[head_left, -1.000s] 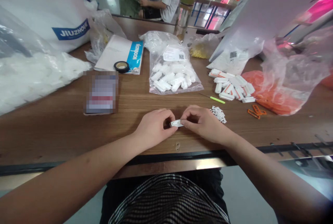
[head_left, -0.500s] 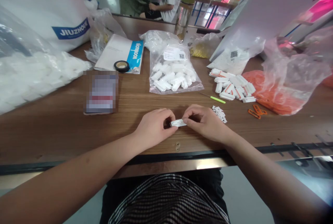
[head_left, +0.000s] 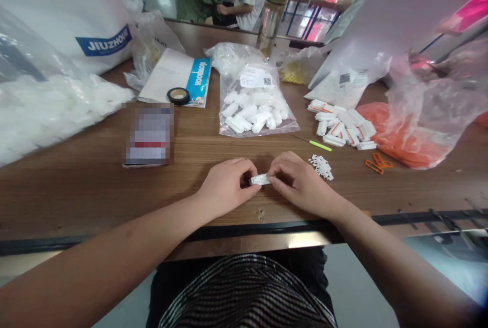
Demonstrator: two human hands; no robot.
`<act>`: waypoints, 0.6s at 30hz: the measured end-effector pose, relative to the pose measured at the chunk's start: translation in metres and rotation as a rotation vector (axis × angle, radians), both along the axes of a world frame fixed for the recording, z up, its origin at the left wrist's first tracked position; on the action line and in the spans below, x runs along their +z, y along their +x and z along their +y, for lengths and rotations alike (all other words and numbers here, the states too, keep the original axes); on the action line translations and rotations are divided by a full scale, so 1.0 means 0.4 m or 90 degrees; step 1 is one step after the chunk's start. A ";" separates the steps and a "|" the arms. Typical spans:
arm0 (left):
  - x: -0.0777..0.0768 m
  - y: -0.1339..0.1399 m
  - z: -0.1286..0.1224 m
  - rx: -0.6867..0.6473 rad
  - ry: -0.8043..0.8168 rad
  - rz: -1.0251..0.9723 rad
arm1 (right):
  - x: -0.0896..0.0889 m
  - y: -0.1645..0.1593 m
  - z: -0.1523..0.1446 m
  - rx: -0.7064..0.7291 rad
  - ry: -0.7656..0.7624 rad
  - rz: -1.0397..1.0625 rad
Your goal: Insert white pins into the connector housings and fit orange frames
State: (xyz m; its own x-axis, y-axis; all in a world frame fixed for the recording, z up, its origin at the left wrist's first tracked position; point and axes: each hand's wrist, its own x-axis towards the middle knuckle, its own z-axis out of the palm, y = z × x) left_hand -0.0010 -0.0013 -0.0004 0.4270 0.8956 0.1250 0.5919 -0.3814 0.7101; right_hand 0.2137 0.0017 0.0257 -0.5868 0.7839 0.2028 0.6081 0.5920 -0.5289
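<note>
Just above the table near its front edge, a small white plastic connector housing (head_left: 260,179) with rows of little holes spans the gap between my hands. My left hand (head_left: 229,181) pinches its left end between thumb and fingers. At the right end my right hand (head_left: 297,181) is closed, thumb and fingertips pressed on the housing; whether a tiny part sits between them is hidden. Beside my right hand lies a small heap of tiny white plastic pieces (head_left: 322,166). A thin tool with a yellow-green handle (head_left: 320,145) rests behind that heap.
White housings, some with orange strips, form a pile (head_left: 343,125) at right, near orange clips (head_left: 378,163) and a bag of orange parts (head_left: 404,135). A bag of white housings (head_left: 253,109) lies mid-table. Left are a phone (head_left: 148,135), black tape roll (head_left: 178,96) and notebook (head_left: 168,76).
My right hand has shifted very slightly left along the housing, and its fingers have curled a little more. My left hand stays where it was, still pinching the housing.
</note>
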 end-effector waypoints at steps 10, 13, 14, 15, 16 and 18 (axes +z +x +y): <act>-0.002 0.000 -0.001 0.005 -0.002 -0.013 | 0.006 0.013 -0.015 -0.013 0.087 0.014; -0.002 0.000 -0.001 0.004 -0.001 -0.014 | 0.004 0.009 -0.022 -0.002 0.135 -0.017; -0.002 0.000 0.000 0.003 0.000 -0.012 | 0.002 0.007 -0.023 -0.002 0.149 -0.022; -0.003 -0.001 0.000 0.002 0.001 -0.010 | 0.001 0.004 -0.024 -0.004 0.159 -0.027; -0.003 -0.001 0.001 0.002 0.002 -0.008 | 0.000 0.001 -0.025 -0.007 0.164 -0.032; -0.004 -0.002 0.002 0.000 0.001 -0.006 | 0.000 -0.007 -0.023 -0.020 0.166 -0.041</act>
